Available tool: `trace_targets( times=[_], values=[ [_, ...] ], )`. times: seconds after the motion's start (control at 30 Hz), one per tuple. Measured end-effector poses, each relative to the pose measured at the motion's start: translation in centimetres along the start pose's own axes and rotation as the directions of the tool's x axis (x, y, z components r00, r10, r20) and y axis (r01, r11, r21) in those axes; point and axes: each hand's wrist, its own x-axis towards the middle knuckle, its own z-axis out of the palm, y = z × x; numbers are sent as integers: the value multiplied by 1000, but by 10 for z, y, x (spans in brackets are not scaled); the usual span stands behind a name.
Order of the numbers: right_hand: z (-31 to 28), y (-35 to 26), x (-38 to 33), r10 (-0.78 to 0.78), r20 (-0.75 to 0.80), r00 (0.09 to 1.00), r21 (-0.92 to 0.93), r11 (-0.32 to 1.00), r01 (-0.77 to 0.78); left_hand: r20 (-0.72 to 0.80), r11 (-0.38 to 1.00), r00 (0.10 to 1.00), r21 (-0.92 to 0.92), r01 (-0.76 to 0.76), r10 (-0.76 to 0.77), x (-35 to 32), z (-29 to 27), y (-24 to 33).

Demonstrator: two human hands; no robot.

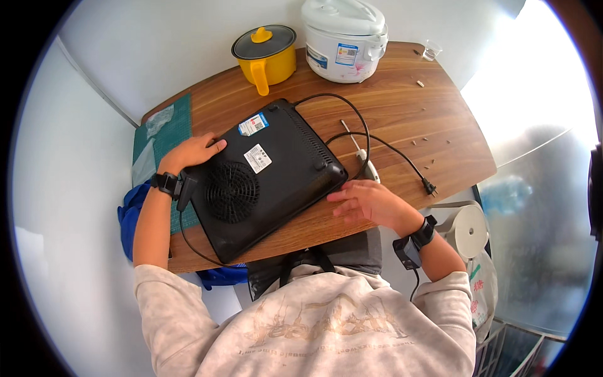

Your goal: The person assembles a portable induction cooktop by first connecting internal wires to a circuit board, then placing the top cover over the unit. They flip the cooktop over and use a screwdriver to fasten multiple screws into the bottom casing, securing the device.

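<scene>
A black induction cooker (282, 169) lies upside down on the wooden table, its round fan grille and stickers facing up. My left hand (200, 151) grips its left edge, thumb on the underside. Beside the near right corner of the cooker hovers my right hand (370, 202), fingers apart and holding nothing. Just beyond those fingers a screwdriver with a white handle (370, 169) lies on the table, its shaft pointing away from me. The cooker's black cord loops over it and ends in a plug (429, 187) at the right.
At the back stand a yellow pot (276, 68) with a lid and a white rice cooker (342, 60). A small clear cup (431, 50) is at the far right corner. Several small screws lie on the right side. A green cutting mat (182, 129) lies partly under the cooker.
</scene>
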Motion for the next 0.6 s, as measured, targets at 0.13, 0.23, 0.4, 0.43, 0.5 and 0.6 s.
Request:
trace_targets(
  times=[0.13,0.23,0.4,0.43,0.5,0.6],
  values=[
    [-5,-14,7,-52,-72,996,-75,996,47,75,995,993,-28,93,-91,-28,1,18],
    [-6,-25,11,-63,-159,985,-178,983,34,119,992,988,-72,107,-98,-46,8,25],
    [-1,-21,11,-142,-278,950,-346,938,39,-3,977,991,-167,131,-133,-69,33,23],
    [-5,-22,7,-176,-261,949,-446,894,43,-26,977,990,-166,132,-138,-70,38,23],
    [-19,-29,4,-237,-212,948,-635,771,51,-78,977,985,-166,136,-151,-72,46,24],
    [-55,-39,1,-670,-87,737,-962,248,112,-174,953,983,-303,1,-56,-80,52,17]
  ],
)
